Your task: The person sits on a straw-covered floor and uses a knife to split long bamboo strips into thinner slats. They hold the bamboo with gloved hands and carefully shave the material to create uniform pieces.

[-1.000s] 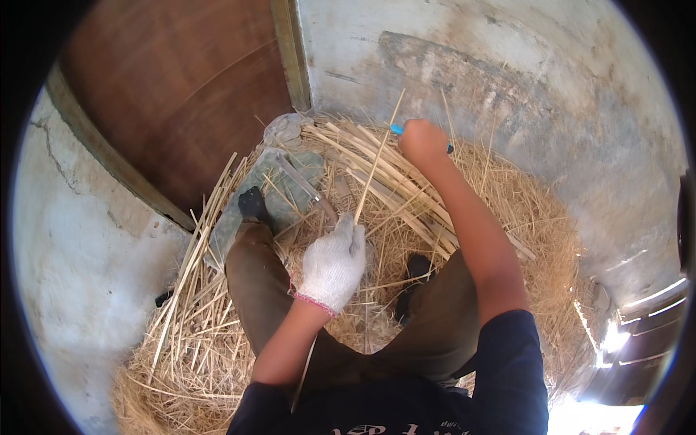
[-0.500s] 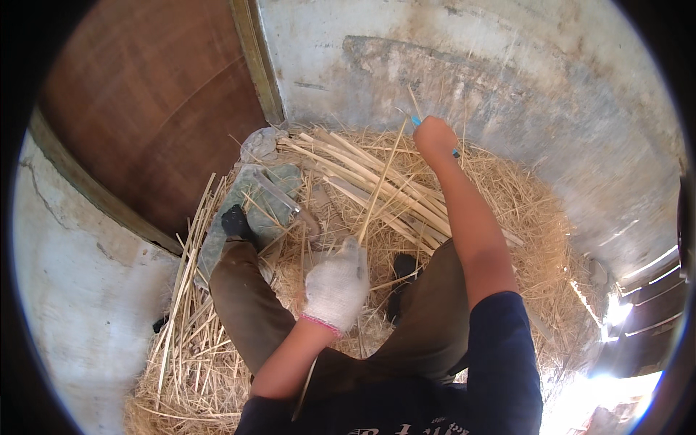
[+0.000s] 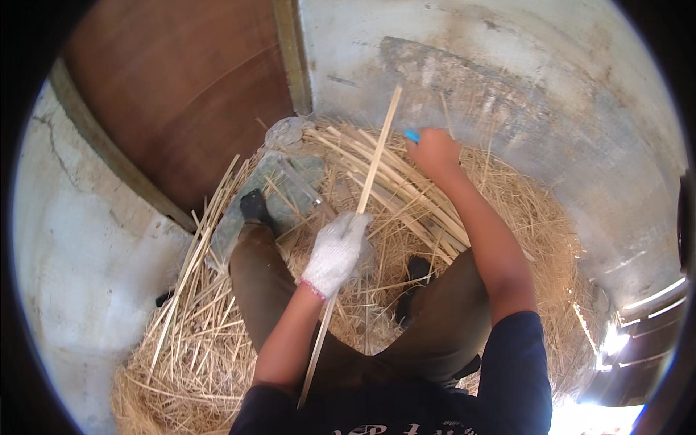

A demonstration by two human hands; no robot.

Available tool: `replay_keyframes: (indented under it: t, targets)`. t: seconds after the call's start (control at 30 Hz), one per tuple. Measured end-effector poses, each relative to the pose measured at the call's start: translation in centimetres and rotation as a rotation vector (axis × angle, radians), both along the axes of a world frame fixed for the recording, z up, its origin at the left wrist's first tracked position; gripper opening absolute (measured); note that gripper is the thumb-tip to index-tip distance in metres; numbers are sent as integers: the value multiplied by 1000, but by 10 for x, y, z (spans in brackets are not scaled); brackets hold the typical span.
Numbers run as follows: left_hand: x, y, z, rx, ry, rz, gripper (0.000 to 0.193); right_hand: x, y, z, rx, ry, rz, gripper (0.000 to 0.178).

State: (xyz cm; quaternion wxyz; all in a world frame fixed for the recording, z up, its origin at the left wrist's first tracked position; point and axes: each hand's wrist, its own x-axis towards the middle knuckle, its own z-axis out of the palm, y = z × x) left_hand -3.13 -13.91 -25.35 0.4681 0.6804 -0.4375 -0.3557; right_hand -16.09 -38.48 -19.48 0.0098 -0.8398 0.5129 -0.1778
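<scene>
My left hand (image 3: 337,250), in a white knitted glove, is closed round a long pale bamboo strip (image 3: 377,156). The strip runs from my lap, under the wrist, up past the fist toward the wall. Bare and closed, my right hand (image 3: 436,154) grips a slim blue tool (image 3: 412,135); only a short blue end shows beyond the fingers. It is held to the right of the strip, apart from it. A thin sliver (image 3: 446,112) stands up behind that hand. A knife (image 3: 301,183) with a brown handle lies left of the glove, its handle partly hidden.
Split bamboo strips (image 3: 428,199) lie in a bundle between my right arm and the wall. Shavings (image 3: 525,217) cover the floor. The knife rests over a greenish stone slab (image 3: 230,217) by my left foot. More thin strips (image 3: 192,290) lean at left, near a brown door (image 3: 181,94).
My left hand has moved up, and the strip in it now reaches farther toward the wall. My right hand has shifted slightly downward. The view has turned a little.
</scene>
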Motion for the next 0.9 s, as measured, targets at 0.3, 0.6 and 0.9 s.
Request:
replay_keyframes:
  t: [0.3,0.6,0.9]
  targets:
    - [15,1,31,67,346,161,26,54,70,-40,-203,139,429,14]
    - [11,2,10,-16,13,150,30,53,39,-35,-229,144,302,9]
    - [-17,12,32,-79,-342,51,36,29,-5,-17,-122,46,71,12]
